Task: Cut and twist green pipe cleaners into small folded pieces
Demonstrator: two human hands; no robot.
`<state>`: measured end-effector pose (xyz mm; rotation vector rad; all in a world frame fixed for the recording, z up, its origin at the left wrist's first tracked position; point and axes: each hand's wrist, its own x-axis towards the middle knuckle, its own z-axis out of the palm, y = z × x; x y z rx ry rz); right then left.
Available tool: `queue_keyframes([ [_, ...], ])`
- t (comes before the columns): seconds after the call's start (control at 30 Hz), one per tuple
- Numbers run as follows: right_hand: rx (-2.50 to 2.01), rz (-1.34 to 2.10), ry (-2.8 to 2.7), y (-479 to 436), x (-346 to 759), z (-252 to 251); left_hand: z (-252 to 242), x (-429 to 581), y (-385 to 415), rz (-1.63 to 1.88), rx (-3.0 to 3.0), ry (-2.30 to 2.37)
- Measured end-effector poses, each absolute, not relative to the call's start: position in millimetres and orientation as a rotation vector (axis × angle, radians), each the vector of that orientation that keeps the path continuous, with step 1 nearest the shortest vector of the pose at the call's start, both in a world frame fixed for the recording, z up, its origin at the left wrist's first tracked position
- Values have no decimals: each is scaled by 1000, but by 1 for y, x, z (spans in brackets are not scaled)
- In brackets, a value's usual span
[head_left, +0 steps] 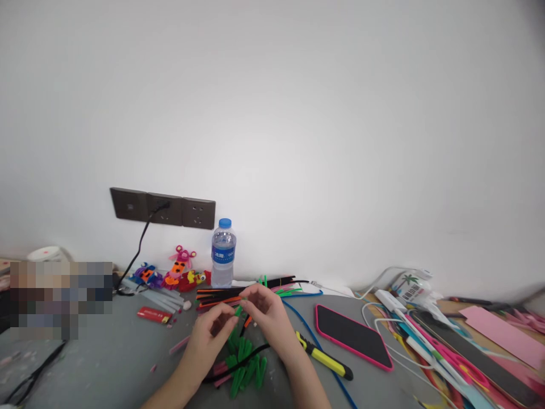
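Observation:
My left hand is closed, thumb and fingertips pinching a short green pipe cleaner piece. My right hand curls in from the other side with its thumb and index finger drawn together at the same green piece; its fingertips partly hide one another. Below both hands lies a pile of folded green pipe cleaners, with a black cord across it. Behind the hands is a bundle of black and orange pipe cleaners. Beside my right forearm rests a yellow utility knife.
A water bottle stands against the wall, beside small fuzzy figures. Translucent glue sticks and a red packet lie left. Rightward are a pink-cased phone, white cables and pink scissors. A blurred area covers the far left.

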<state>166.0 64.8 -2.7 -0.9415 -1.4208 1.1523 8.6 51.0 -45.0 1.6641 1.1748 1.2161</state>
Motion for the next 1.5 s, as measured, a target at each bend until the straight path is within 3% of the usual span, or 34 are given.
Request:
queue_keyframes([
  [0.7, -920, 1283, -1390, 65, 165, -3, -44, 10, 51, 1259, 1592, 1031],
  [1.17, -937, 1308, -1401, 68, 167, -5, -40, 7, 50, 1449, 1515, 1173],
  [1.5, -862, 1148, -1470, 65, 167, -4, -50, 9, 53, 1186, 1524, 1055],
])
